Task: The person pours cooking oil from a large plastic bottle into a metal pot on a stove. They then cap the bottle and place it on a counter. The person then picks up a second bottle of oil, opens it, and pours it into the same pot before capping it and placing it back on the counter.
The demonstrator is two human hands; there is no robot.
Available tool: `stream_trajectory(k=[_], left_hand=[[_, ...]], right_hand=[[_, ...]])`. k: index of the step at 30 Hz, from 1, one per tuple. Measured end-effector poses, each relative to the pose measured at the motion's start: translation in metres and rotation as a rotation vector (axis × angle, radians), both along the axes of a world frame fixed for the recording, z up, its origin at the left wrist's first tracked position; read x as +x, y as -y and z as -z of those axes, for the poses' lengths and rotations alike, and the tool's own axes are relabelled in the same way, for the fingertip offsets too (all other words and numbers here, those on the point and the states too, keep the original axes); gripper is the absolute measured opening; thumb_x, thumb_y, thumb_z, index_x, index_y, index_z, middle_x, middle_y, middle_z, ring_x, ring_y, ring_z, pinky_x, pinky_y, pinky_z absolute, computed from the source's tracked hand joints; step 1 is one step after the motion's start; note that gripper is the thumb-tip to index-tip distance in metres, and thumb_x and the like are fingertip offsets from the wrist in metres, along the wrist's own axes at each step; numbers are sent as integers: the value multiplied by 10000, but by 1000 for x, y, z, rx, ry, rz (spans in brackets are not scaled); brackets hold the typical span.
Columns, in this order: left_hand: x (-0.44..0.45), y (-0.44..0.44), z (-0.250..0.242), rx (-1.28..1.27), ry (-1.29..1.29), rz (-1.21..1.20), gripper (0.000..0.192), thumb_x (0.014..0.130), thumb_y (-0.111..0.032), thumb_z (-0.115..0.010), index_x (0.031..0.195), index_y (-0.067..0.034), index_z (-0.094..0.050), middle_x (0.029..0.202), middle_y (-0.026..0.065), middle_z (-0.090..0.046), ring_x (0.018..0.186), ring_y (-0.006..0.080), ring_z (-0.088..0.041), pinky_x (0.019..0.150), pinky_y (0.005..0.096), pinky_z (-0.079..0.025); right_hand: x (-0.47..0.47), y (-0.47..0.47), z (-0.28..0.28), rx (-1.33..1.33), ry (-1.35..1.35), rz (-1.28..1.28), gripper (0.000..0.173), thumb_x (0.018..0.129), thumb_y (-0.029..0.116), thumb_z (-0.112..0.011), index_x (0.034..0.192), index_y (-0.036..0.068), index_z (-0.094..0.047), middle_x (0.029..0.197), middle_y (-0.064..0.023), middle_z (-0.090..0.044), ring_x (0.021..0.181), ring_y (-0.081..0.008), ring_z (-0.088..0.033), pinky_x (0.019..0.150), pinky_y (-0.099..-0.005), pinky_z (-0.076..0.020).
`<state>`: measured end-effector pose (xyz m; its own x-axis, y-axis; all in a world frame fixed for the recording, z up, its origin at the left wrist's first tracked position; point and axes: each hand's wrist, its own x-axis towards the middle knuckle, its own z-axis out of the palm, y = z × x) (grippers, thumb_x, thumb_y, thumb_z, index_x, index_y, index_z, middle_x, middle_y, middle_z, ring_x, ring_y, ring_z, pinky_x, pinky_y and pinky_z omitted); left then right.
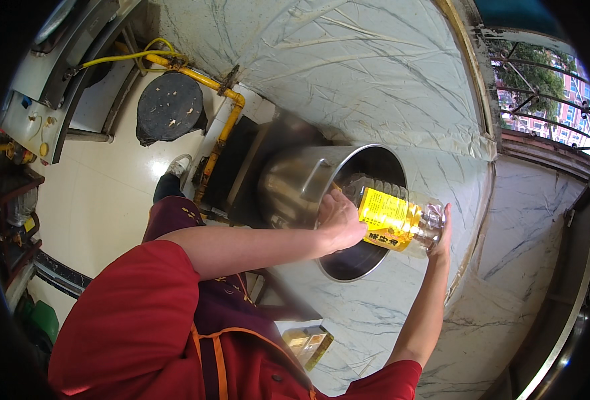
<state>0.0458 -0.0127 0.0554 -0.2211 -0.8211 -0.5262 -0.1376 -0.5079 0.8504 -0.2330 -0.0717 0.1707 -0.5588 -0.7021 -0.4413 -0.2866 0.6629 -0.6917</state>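
Note:
A clear plastic jug [426,222] with a yellow label lies across the mouth of a large stainless steel stockpot [295,190]. Its neck end is inside the rim and its base points to the right of the picture. My left hand [342,220] is closed on the jug near its neck, partly hiding that end. With its palm and fingers, my right hand [442,240] holds the jug's base. The label bears writing. Dark shadow fills the pot's inside, so its contents cannot be told.
A yellow gas pipe [225,132] with a yellow hose [120,58] runs beside the pot's dark stand [242,170]. A black-covered round container [170,107] stands on the tiled floor. Marble-patterned sheeting [375,75] covers the wall, near a barred window [544,95]. Small boxes [305,345] lie below the pot in view.

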Motion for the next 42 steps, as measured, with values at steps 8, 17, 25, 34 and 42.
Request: stream_trajectory(k=[8,17,25,34,42], left_hand=[[0,3,2,39,-16,37,786,783,-158,-739,1341,169,-293,1308,328,-422,1264,427,-427,1100,467,-365],[-1,3,3,42,-26,46,809,772,-146,-731,1357,172,-272,1327,316,-411,1265,419,-423,1099,456,-364],[2,0,-1,-9,-11,-3,682,797,-155,-725,1252,188,-350,1254,358,-434,1225,447,-448,1072,478,-375],[4,4,-2,60,-46,57,867,782,-132,-714,1418,176,-212,1355,325,-390,1288,431,-399,1125,462,-339],[0,3,2,45,-30,56,857,786,-135,-715,1416,166,-219,1357,325,-391,1288,432,-400,1119,473,-345]], right_hand=[[-4,0,0,7,-5,-11,791,845,823,-502,1246,152,-625,1113,-50,-662,977,-260,-653,764,-450,-542],[-6,0,1,-5,1,-15,805,847,820,-501,1269,144,-611,1120,-62,-656,991,-269,-651,784,-465,-542],[-5,1,-1,7,-10,-12,815,846,823,-498,1283,143,-604,1165,-70,-641,1026,-278,-639,790,-475,-539],[-4,1,0,7,-6,-5,805,841,831,-493,1257,152,-618,1142,-61,-653,1000,-267,-653,751,-443,-540],[-6,1,2,-14,24,-20,754,866,805,-490,1237,162,-621,1079,-46,-695,922,-234,-680,678,-402,-547]])
